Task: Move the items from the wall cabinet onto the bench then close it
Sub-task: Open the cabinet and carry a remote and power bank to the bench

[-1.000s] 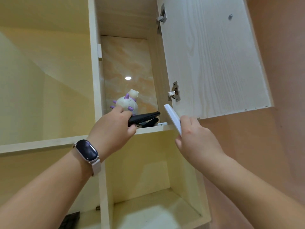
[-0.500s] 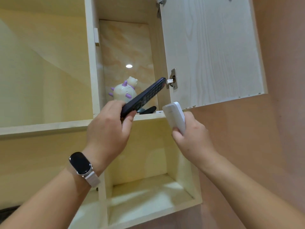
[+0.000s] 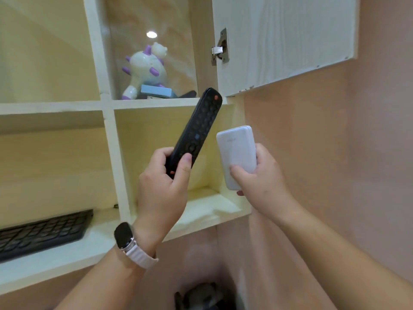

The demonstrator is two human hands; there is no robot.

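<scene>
My left hand [image 3: 162, 189] grips the lower end of a long black remote control [image 3: 196, 128], which points up and to the right, out in front of the cabinet. My right hand [image 3: 261, 180] holds a white power bank [image 3: 237, 153] upright beside it. Inside the open upper compartment of the wall cabinet [image 3: 156, 103] stand a white and purple toy figure [image 3: 145, 68], a light blue box [image 3: 156, 91] and a dark item [image 3: 188, 94] lying behind it. The cabinet door [image 3: 283, 39] is swung open to the right.
A black keyboard [image 3: 42, 233] lies on the lower shelf at the left. The lower right cubby [image 3: 214, 209] holds nothing. A pink wall [image 3: 335, 153] is on the right. Something dark and blurred [image 3: 205, 296] shows at the bottom edge.
My left hand lifted the black remote out of the upper compartment and brought it down. My right hand lowered the white power bank. The view tilted downward, and the keyboard came into sight.
</scene>
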